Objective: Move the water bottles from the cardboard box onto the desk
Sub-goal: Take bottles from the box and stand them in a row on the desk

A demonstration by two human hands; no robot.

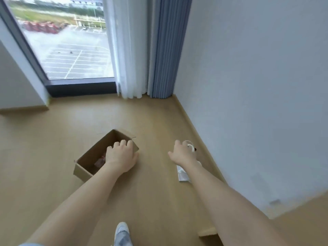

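Tan wood floor [44, 148], open cardboard box [83, 172], one pale shoe [122, 230]

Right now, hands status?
Left hand: curled over the box wall, grip cannot be told.
Right hand: holding a bottle.

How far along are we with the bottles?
Done: nothing verifiable; no desk in view. In hand: right hand grips a pale bottle right of the cardboard box; left hand reaches into it, grasp hidden. Left: a reddish item, likely another bottle, lies inside.

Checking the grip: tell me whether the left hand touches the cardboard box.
Touching. Head view: the left hand curls its fingers over the cardboard box rim, thumb outside.
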